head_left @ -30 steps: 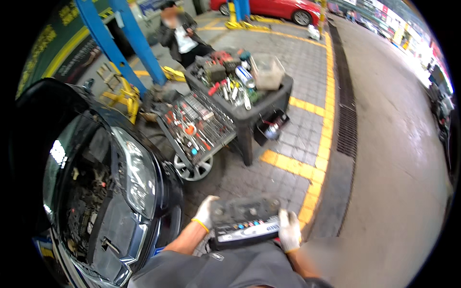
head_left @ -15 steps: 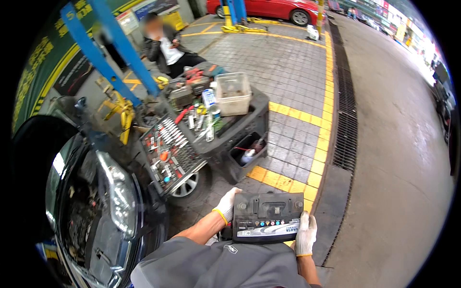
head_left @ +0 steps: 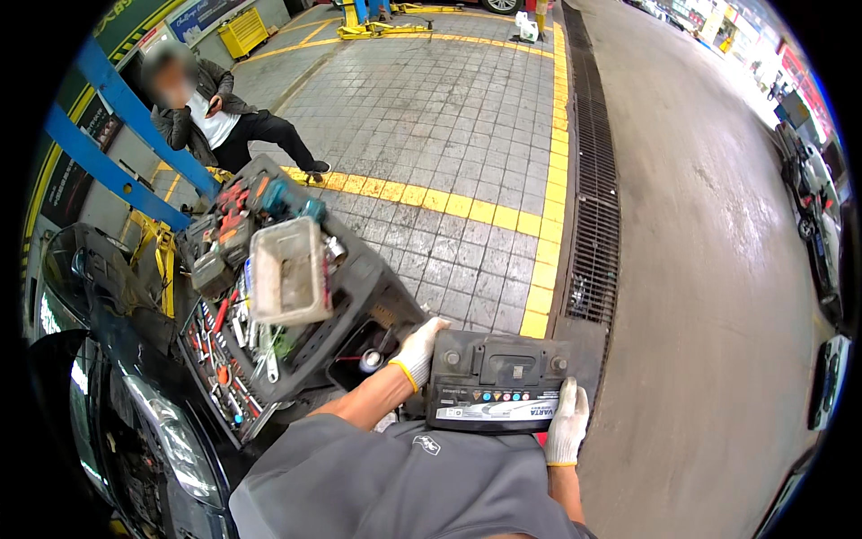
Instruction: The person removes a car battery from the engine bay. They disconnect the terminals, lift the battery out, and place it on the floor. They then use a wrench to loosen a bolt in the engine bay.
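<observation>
A black car battery (head_left: 501,373) with a white label is held level in front of my body. My left hand (head_left: 420,351), in a white work glove with a yellow cuff, grips its left end. Gloved the same way, my right hand (head_left: 567,424) is closed on the right end, with the fingers along the near corner. The undersides of both hands' grips are hidden. To the left of the battery stands a dark tool cart (head_left: 359,287), apart from it.
On the cart are a clear plastic bin (head_left: 289,274), power tools (head_left: 235,225) and a tray of sockets and wrenches (head_left: 220,377). A dark car (head_left: 171,440) stands at lower left. Beyond the cart a person (head_left: 211,112) sits by blue lift posts (head_left: 135,135). A floor grate (head_left: 593,198) runs alongside.
My view has swung to the right and forward, so the cart, car and seated person shift left. The battery stays between both hands, and the red car is mostly out of sight.
</observation>
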### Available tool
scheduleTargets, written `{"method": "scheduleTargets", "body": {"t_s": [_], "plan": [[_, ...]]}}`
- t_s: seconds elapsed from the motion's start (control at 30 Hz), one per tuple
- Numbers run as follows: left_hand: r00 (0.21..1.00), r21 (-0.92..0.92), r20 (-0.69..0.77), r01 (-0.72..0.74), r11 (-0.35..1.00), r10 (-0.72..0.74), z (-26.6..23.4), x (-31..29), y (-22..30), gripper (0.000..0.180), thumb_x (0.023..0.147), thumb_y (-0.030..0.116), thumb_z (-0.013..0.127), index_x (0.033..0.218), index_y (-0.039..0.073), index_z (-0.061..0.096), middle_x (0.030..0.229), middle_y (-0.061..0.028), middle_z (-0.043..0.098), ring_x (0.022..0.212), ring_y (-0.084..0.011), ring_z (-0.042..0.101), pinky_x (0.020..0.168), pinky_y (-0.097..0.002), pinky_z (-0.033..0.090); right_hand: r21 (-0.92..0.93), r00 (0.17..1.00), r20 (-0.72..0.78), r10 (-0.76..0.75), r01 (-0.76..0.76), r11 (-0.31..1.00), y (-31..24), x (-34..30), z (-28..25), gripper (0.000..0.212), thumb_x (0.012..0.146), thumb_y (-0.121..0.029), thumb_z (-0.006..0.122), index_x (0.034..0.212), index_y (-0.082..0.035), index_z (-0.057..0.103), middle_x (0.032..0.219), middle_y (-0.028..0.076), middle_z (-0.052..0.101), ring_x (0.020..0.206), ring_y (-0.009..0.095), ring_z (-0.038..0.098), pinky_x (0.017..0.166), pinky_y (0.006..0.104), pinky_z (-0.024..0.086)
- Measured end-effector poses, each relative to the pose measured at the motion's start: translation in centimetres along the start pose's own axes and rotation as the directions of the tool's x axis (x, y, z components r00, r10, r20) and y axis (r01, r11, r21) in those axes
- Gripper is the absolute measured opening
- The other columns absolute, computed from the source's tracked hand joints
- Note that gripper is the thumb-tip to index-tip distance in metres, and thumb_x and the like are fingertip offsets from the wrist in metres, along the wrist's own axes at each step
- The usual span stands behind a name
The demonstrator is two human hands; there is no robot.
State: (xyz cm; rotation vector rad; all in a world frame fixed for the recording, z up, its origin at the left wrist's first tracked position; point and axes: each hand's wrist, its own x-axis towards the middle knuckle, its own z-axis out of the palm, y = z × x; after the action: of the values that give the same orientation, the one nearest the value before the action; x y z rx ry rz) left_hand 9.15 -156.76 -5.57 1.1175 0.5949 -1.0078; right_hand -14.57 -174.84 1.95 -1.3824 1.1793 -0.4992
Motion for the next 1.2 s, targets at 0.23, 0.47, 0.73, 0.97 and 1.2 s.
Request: {"method": "scheduleTargets", "body": {"t_s": [0.23,0.47,0.73,0.97,1.2], "plan": [[0.993,-0.281,0.117,0.005,0.960,0.029,4.2,10.9,8.1,0.049,0.101,0.041,0.055,0.119,-0.003,0.067,0.109,-0.0239,0.077,0.092,-0.0380,0.075,0.091,-0.0530,0.061,-0.059,0.952,0.290,-0.093,0.115,0.992,-8.4,18.7,6.2,0.044,0.112,-0.041,0.060,0.105,0.002,0.065,0.091,0.007,0.064,0.087,0.014,0.053,0.082,0.0337,0.049],[0.993,-0.577,-0.025,-0.110,0.809,0.118,9.7,12.1,17.5,0.035,0.099,0.035,0.057,0.106,0.002,0.067,0.099,-0.0189,0.075,0.082,-0.0336,0.072,0.079,-0.0473,0.062,-0.222,0.842,0.529,-0.104,0.255,0.941,-17.1,32.5,17.4,0.042,0.112,-0.039,0.064,0.103,0.002,0.066,0.090,0.007,0.065,0.086,0.014,0.054,0.080,0.0327,0.049],[0.960,-0.687,-0.252,-0.267,0.676,0.123,9.3,20.5,29.6,0.040,0.100,0.041,0.062,0.110,0.003,0.068,0.099,-0.0155,0.074,0.083,-0.0303,0.072,0.079,-0.0465,0.062,-0.367,0.724,0.690,0.002,0.347,0.863,-26.5,42.8,35.4,0.059,0.113,-0.048,0.058,0.133,0.007,0.065,0.118,0.010,0.069,0.107,0.018,0.060,0.099,0.0331,0.049],[0.905,-0.773,-0.406,-0.415,0.479,0.129,7.5,22.9,39.4,0.044,0.102,0.039,0.056,0.117,-0.001,0.067,0.106,-0.0194,0.077,0.087,-0.0344,0.075,0.083,-0.0505,0.064,-0.238,0.492,0.870,-0.025,0.466,0.852,-33.4,48.7,51.3,0.051,0.114,-0.043,0.058,0.127,0.006,0.066,0.111,0.006,0.069,0.100,0.016,0.059,0.093,0.0338,0.050],[0.829,-0.825,-0.513,-0.548,0.139,0.224,5.0,26.6,46.6,0.046,0.101,0.041,0.055,0.116,-0.001,0.068,0.105,-0.0196,0.077,0.088,-0.0342,0.075,0.084,-0.0497,0.065,-0.146,0.161,0.986,0.054,0.642,0.753,-38.4,51.5,70.0,0.047,0.113,-0.044,0.060,0.117,0.002,0.068,0.098,0.008,0.067,0.092,0.015,0.055,0.086,0.0329,0.049]]}}
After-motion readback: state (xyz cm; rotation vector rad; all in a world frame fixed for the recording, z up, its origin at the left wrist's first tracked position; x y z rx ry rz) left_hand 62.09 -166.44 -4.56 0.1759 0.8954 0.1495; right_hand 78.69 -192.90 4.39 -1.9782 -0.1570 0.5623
